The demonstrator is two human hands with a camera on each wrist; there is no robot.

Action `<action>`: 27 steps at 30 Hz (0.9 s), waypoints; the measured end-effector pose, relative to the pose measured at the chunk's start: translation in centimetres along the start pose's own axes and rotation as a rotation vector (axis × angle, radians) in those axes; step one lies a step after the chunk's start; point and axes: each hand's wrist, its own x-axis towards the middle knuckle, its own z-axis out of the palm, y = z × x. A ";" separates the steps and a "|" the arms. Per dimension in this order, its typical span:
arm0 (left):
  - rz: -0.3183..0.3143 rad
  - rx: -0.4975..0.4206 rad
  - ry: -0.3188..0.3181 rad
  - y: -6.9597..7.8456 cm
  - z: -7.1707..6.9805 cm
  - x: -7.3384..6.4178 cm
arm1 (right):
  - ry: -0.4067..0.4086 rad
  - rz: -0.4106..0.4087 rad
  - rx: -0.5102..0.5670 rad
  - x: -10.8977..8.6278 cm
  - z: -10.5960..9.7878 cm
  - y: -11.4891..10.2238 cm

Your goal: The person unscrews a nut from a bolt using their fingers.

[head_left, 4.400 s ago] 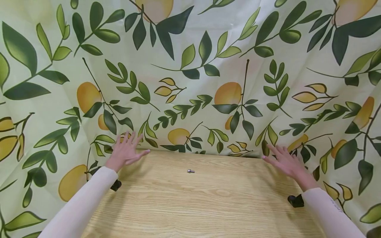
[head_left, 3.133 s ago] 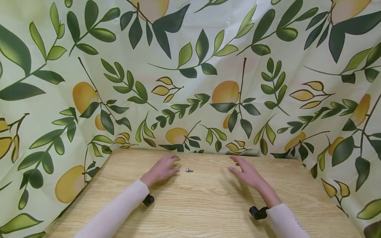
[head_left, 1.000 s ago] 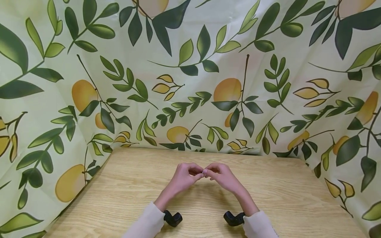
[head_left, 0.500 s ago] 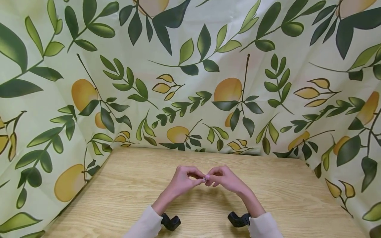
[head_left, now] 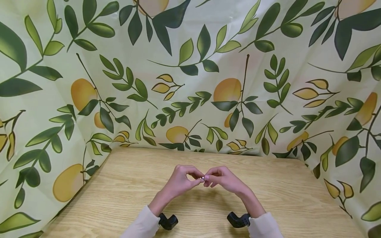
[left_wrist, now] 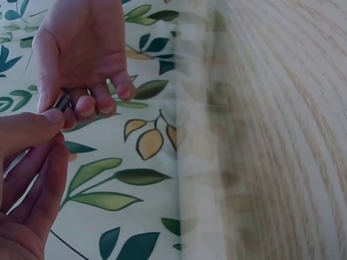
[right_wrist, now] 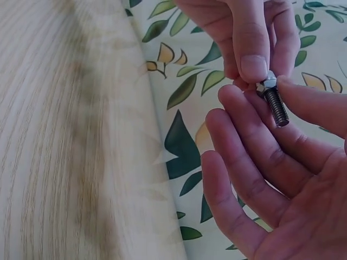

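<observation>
A small metal bolt (head_left: 203,178) is held above the table between both hands. In the right wrist view its threaded shank (right_wrist: 278,111) points down and towards the right palm, with a shiny hex nut (right_wrist: 266,85) high on it. The left hand (head_left: 178,181) pinches the head end between thumb and fingers; the head itself is mostly hidden. From the other side, the right hand (head_left: 227,181) has its thumb and index finger at the nut, the other fingers loosely bent. The left wrist view shows the dark bolt (left_wrist: 64,103) between the fingertips of both hands.
The wooden table (head_left: 125,185) spreads beneath the hands. Behind and at the sides hangs a leaf-and-fruit patterned cloth (head_left: 196,82). Black wrist devices, one at the left cuff (head_left: 168,221) and one at the right cuff (head_left: 238,219), sit low over the table.
The bolt lay on the table with both hands apart; the hands came together and picked it up. Over the last second they stay nearly in place, with small finger shifts at the bolt.
</observation>
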 end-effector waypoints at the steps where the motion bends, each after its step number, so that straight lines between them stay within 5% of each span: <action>1: 0.008 0.013 -0.003 0.0 0.0 0.0 | 0.002 -0.004 -0.002 0.0 0.0 0.0; 6: 0.027 0.029 -0.014 0.3 -0.2 0.1 | 0.037 -0.013 -0.021 0.1 0.2 -0.1; 16: -0.036 -0.048 -0.021 0.5 -0.3 0.0 | 0.105 -0.045 -0.048 0.1 0.5 -0.2; 27: -0.059 -0.104 -0.003 0.4 -0.3 0.0 | -0.008 0.026 -0.023 -0.2 0.3 -0.8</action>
